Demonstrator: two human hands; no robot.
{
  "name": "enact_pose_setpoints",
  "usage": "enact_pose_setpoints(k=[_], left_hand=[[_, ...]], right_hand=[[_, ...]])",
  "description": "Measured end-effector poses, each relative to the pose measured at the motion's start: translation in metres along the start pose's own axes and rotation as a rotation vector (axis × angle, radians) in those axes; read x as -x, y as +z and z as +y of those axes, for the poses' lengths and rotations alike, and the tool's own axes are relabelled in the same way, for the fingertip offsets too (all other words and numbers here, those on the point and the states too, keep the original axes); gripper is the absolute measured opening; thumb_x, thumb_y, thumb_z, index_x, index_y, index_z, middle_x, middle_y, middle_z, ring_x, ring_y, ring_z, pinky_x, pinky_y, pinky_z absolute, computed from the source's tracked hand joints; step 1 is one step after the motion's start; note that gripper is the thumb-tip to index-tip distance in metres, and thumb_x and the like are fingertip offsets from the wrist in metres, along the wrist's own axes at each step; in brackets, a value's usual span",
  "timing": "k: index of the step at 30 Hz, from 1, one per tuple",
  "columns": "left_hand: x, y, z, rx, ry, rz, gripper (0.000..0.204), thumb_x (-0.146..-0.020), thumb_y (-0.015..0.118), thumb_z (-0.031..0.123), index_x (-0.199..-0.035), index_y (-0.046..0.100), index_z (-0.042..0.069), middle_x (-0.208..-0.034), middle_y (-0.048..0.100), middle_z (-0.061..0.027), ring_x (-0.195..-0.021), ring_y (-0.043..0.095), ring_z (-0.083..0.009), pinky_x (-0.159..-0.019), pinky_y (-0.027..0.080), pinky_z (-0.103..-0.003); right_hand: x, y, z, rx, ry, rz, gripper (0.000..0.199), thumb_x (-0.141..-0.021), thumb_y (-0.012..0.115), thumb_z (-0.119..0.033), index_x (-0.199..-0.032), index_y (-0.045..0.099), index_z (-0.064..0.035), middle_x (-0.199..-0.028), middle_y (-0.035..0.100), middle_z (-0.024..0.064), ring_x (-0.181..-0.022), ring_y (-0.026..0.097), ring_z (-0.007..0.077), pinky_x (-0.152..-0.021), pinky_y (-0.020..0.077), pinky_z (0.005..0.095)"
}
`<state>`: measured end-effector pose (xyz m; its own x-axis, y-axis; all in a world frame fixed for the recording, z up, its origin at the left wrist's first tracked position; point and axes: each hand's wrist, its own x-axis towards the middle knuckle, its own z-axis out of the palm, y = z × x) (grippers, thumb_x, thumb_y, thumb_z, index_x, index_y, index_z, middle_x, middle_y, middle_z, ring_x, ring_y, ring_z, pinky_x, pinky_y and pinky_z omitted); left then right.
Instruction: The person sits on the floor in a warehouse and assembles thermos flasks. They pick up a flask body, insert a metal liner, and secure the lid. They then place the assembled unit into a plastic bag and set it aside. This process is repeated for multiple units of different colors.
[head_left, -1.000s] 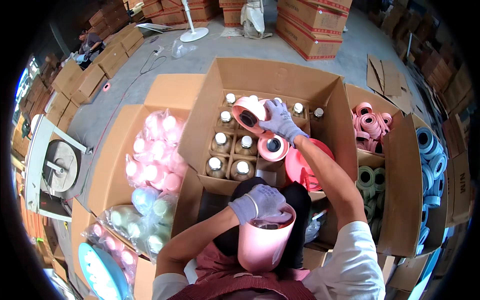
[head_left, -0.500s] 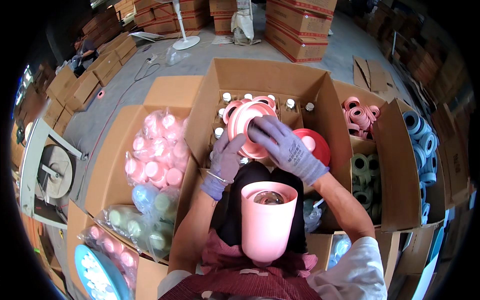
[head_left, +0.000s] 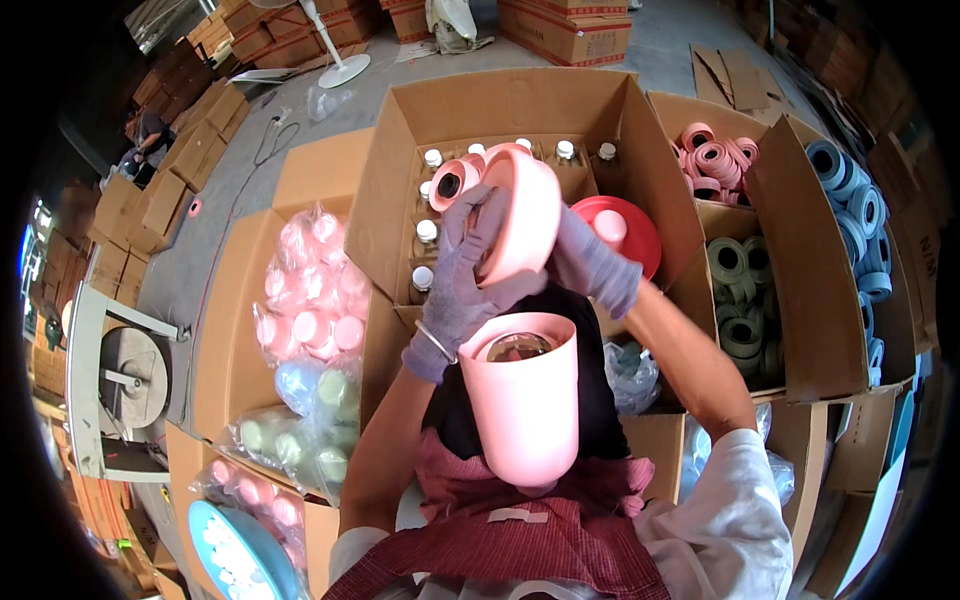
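Observation:
Both my hands wear grey-purple gloves. My left hand [head_left: 462, 275] grips a pink ring-shaped lid [head_left: 535, 215] by its near left side, fingers inside the opening. The lid is tilted up on edge above my lap. My right hand [head_left: 598, 262] is closed against its right side, with the fingertips partly hidden behind it. Below, a pink tapered housing [head_left: 520, 410] stands upright between my thighs, with a shiny rounded top visible inside its rim. Another pink ring [head_left: 452, 186] rests on the bottles just beyond my left hand.
An open carton [head_left: 510, 100] ahead holds white-capped bottles [head_left: 426, 232] and a red dish [head_left: 640, 235]. Bagged pink cups [head_left: 312, 330] fill a box at left, above a blue basin [head_left: 210, 520] of white pieces. Right-hand cartons hold pink [head_left: 712, 158], green [head_left: 738, 340] and blue rings [head_left: 865, 210].
The pink lid has been turned from facing me to standing on edge, and lifted slightly. My right hand has moved from its centre to its right side. The view has shifted.

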<state>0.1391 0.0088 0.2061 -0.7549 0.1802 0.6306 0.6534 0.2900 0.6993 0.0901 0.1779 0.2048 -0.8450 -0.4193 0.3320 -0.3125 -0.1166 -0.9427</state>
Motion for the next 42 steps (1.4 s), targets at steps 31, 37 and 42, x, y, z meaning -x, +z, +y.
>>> enact_pose_setpoints(k=[31, 37, 42], left_hand=[[0.083, 0.01, -0.052, 0.719, -0.513, -0.419, 0.057, -0.096, 0.051, 0.01, -0.148, 0.03, 0.0, -0.148, 0.041, -0.0128, -0.136, 0.04, -0.0209, -0.114, 0.032, -0.034], [0.146, 0.061, -0.03, 0.512, -0.587, -0.212, 0.054, -0.099, 0.051, 0.016, -0.148, 0.031, 0.002, -0.147, 0.041, -0.0136, -0.136, 0.038, -0.0229, -0.114, 0.03, -0.032], [0.202, 0.045, -0.04, 0.18, -0.369, -0.659, 0.041, -0.093, 0.057, 0.019, -0.134, 0.051, 0.014, -0.111, 0.067, -0.0166, -0.099, 0.066, -0.0305, -0.085, 0.051, -0.038]], right_hand=[[0.125, 0.024, -0.066, 0.692, -0.308, -0.145, 0.043, -0.086, 0.062, -0.024, -0.124, 0.059, -0.006, -0.117, 0.06, 0.0163, -0.102, 0.058, 0.0336, -0.091, 0.0446, 0.0431], [0.178, 0.02, -0.109, 0.972, 0.125, -0.029, 0.046, -0.081, 0.068, -0.033, -0.119, 0.064, -0.0066, -0.088, 0.052, 0.0146, -0.081, 0.054, 0.0331, -0.074, 0.0449, 0.0421], [0.187, -0.029, -0.087, 0.691, 0.22, -0.076, 0.063, -0.074, 0.076, -0.036, -0.124, 0.059, -0.0012, -0.094, 0.057, 0.0151, -0.086, 0.059, 0.0273, -0.078, 0.0472, 0.0359]])
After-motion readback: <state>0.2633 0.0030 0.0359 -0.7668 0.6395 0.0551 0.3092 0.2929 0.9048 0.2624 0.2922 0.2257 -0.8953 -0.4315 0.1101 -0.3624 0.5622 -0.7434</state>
